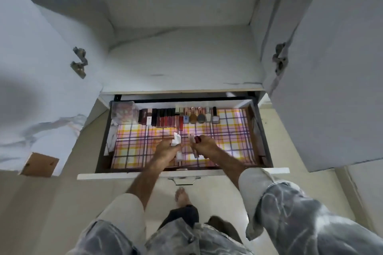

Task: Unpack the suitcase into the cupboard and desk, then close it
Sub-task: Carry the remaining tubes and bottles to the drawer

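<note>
The left hand (165,148) holds a small white thing (176,139). The right hand (207,145) pinches little bottles (195,141) over the open drawer (182,173). They could slip and knock the neat row of smooth shiny tubes (165,119). The checked liner (232,130) looks flat. No suitcase shows.

We saw an open drawer (261,130) lined with checked paper (232,130). At 12 o'clock, along its back edge, stood a row of cosmetics (178,117); at 10 o'clock sat a clear box (124,112).
</note>
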